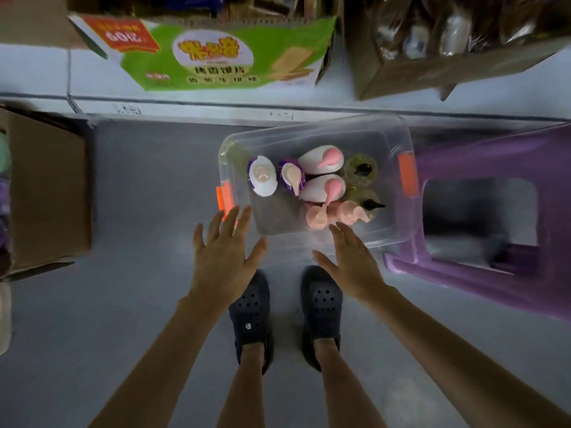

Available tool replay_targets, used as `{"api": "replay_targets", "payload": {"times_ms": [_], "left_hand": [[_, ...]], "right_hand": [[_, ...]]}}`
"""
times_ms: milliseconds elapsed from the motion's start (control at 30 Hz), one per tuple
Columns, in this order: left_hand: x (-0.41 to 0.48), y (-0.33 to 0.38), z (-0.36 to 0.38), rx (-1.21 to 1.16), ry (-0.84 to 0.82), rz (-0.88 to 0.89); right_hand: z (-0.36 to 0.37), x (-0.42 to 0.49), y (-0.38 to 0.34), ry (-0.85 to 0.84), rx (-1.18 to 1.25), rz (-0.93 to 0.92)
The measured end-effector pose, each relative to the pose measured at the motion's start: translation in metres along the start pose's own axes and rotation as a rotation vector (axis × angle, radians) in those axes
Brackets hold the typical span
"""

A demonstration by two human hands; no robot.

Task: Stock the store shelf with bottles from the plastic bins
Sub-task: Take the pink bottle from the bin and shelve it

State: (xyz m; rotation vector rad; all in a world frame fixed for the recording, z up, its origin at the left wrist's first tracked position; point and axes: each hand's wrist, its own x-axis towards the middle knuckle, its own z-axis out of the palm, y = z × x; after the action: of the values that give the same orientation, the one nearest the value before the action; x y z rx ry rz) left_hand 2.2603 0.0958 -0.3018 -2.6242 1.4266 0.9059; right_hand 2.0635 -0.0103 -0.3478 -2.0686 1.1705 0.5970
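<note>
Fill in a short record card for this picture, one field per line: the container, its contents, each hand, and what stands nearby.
Container: clear plastic bin with orange latches, on the grey floor, no lid
Contents: about eight upright pump bottles, white, pink, purple and yellowish
Left hand: open, fingers spread, at the bin's near left corner, holding nothing
Right hand: open, at the bin's near edge, holding nothing
Nearby: purple plastic stool right of the bin; green printed carton on the shelf beyond

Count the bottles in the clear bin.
8: two purple-labelled bottles at left, two white bottles mid-bin, two yellowish bottles at right, two pink bottles at the near side. None looks hidden.
</note>
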Motion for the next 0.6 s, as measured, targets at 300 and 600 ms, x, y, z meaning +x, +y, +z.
{"api": "replay_targets", "payload": {"times_ms": [300,600], "left_hand": [[0.018,-0.008,0.042,-0.064,-0.014,-0.012],[0.008,-0.005,0.053,-0.204,0.029,-0.053]], "right_hand": [[0.033,0.065,0.004,0.101,0.538,0.111],[0.038,0.08,-0.009,0.287,0.858,0.298]]}}
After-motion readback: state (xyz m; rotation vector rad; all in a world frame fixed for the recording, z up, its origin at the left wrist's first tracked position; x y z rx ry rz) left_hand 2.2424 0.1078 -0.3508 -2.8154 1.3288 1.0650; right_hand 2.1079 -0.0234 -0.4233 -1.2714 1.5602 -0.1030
